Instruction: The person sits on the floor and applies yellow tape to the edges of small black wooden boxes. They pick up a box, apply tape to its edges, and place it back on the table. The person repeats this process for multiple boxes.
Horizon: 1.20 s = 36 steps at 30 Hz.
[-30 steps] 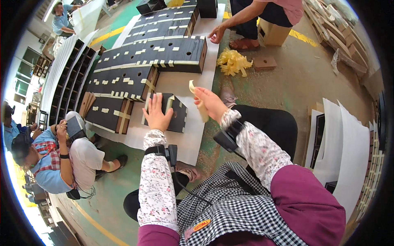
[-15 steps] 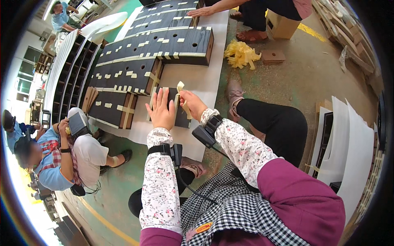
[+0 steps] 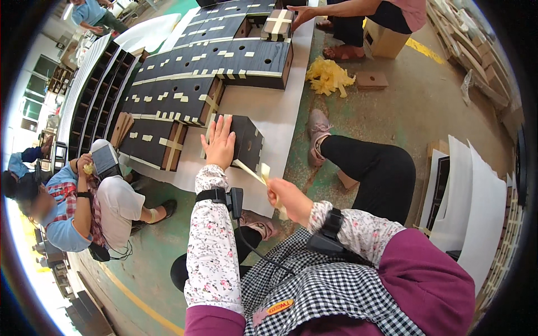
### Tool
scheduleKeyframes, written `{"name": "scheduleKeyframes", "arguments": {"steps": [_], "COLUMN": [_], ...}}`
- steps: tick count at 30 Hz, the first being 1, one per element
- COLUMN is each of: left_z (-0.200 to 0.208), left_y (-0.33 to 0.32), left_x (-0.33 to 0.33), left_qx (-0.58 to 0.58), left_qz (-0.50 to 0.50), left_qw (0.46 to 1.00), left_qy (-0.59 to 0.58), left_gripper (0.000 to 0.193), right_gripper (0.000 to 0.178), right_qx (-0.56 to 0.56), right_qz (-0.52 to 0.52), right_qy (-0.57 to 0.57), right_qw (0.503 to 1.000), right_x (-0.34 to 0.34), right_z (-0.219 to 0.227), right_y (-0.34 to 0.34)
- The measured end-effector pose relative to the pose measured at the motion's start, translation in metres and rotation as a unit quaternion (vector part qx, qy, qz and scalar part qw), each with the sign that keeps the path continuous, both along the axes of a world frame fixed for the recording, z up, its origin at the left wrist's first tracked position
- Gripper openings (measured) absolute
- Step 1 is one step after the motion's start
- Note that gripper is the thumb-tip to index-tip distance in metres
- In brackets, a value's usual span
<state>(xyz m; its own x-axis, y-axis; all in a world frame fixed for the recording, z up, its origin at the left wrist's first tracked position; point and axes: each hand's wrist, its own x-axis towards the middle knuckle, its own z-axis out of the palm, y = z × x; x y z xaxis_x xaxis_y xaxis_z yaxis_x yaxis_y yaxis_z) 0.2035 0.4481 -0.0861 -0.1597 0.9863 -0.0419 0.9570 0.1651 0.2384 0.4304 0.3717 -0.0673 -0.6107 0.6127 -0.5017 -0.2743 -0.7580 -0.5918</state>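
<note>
My left hand (image 3: 220, 144) lies flat with spread fingers on top of a small black box (image 3: 246, 134), whose side face has a round hole. Below and right of that box, my right hand (image 3: 288, 197) is closed around pale yellow strips of masking tape (image 3: 263, 172). One strip stretches from my fingers to the box's lower front edge. Left of this box, a row of black boxes (image 3: 147, 144) with short bits of tape lies on a white sheet (image 3: 269, 109).
A co-worker's hand (image 3: 302, 15) is beside a taped box (image 3: 277, 25) at the top. A heap of yellow tape (image 3: 328, 77) and brown boards (image 3: 371, 80) lie on the floor. Another person (image 3: 73, 207) crouches at left. White sheets (image 3: 482, 213) stand at right.
My right hand has moved down and right, away from the box, drawing the tape off its top. The box has turned, showing its holed side. Farther off, the co-worker's box has come up.
</note>
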Motion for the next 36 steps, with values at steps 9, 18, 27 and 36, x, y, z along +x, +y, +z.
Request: {"name": "scheduleKeyframes", "arguments": {"steps": [9, 18, 27, 36], "left_z": [-0.003, -0.011, -0.022, -0.025], "left_y": [-0.004, -0.088, -0.061, -0.063], "left_x": [-0.009, 0.017, 0.03, -0.075], "left_qx": [0.036, 0.304, 0.142, 0.041], "left_qz": [0.005, 0.289, 0.265, 0.216], "left_qw": [0.998, 0.805, 0.552, 0.776], "left_qy": [-0.042, -0.42, -0.777, -0.592], "left_gripper": [0.05, 0.046, 0.036, 0.044], "right_gripper": [0.02, 0.02, 0.046, 0.047], "right_qx": [0.237, 0.363, 0.361, 0.383], "right_qz": [0.186, -0.07, 0.02, 0.098], "right_qy": [-0.03, -0.039, -0.066, -0.122], "right_qw": [0.953, 0.928, 0.93, 0.91], "right_x": [0.077, 0.05, 0.041, 0.035], "right_z": [0.047, 0.036, -0.003, 0.032], "right_y": [0.025, 0.124, 0.11, 0.096]}}
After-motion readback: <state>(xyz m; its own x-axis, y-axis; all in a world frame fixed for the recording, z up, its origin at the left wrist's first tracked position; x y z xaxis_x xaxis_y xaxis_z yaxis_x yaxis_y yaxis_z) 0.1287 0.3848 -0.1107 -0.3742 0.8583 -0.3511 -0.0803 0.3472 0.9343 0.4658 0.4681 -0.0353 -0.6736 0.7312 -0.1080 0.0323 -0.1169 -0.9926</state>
